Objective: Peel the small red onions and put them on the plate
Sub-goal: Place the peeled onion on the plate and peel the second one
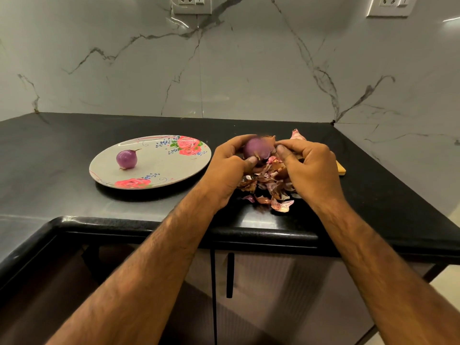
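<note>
One peeled purple onion (126, 159) lies on the left half of a white plate (159, 170) with red rose prints. To the plate's right, my left hand (230, 165) grips a second small red onion (256, 148) above the counter, thumb underneath and fingers curled over its far side. My right hand (308, 165) meets it from the right, with fingers curled and thumb tip pressed against the onion's skin at its right side. The onion is blurred and partly hidden by the fingers.
A heap of loose reddish onion peels (268, 185) lies on the black counter (74, 195) below my hands. One peel (297, 134) sits behind them. A wooden edge (341, 168) shows past my right hand. Marble wall stands behind; the counter's front edge is near.
</note>
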